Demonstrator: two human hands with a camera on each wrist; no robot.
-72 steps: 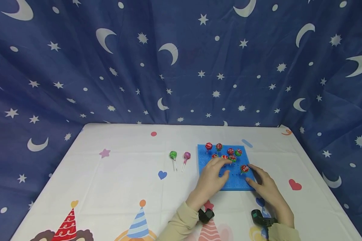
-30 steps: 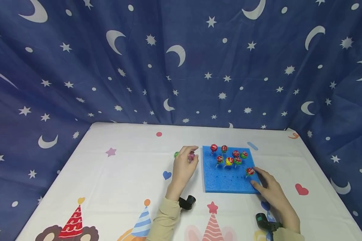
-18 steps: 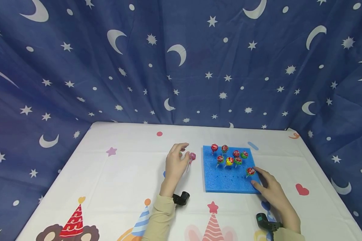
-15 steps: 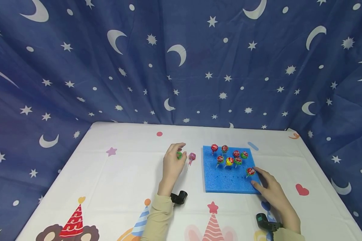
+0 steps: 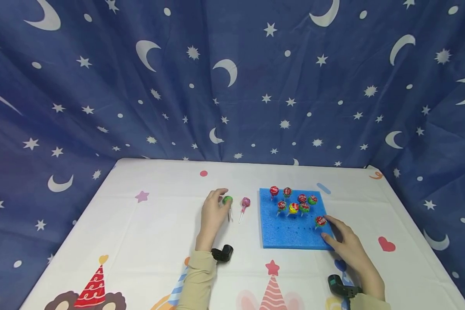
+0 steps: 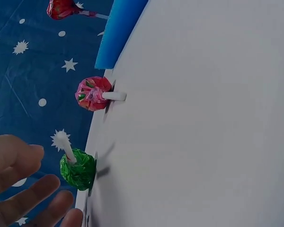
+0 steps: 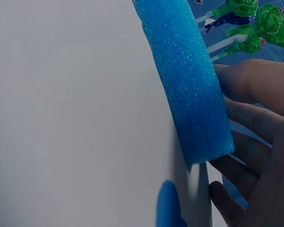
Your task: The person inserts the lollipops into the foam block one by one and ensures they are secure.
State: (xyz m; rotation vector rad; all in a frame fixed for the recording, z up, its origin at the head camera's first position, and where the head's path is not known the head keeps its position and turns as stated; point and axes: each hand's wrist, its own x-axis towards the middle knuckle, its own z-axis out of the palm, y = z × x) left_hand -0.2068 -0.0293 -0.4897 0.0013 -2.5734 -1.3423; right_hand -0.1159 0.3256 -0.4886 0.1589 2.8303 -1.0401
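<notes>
My left hand (image 5: pixel 213 215) is beside the green-wrapped lollipop (image 5: pixel 227 200), thumb and fingers apart around its candy end. In the left wrist view a gap shows between my fingers (image 6: pixel 45 187) and that lollipop. A pink lollipop (image 5: pixel 246 202) lies just to the right, its stick toward me. My right hand (image 5: pixel 348 243) holds the near right corner of the blue foam board (image 5: pixel 280 234), thumb over the top and fingers along the side. Several lollipops stand upright in the board, among them a yellow one (image 5: pixel 293 208) and a red-green one (image 5: pixel 320 221) by my right hand.
The board's front part shows rows of small holes. A white tablecloth (image 5: pixel 159 232) with printed hats and hearts covers the table. Behind it hangs a dark blue curtain (image 5: pixel 252 77) with moons and stars.
My left hand has left the board, passed over the pink lollipop and moved left to the green one. The yellow lollipop now shows fully in the board. My right hand keeps its place.
</notes>
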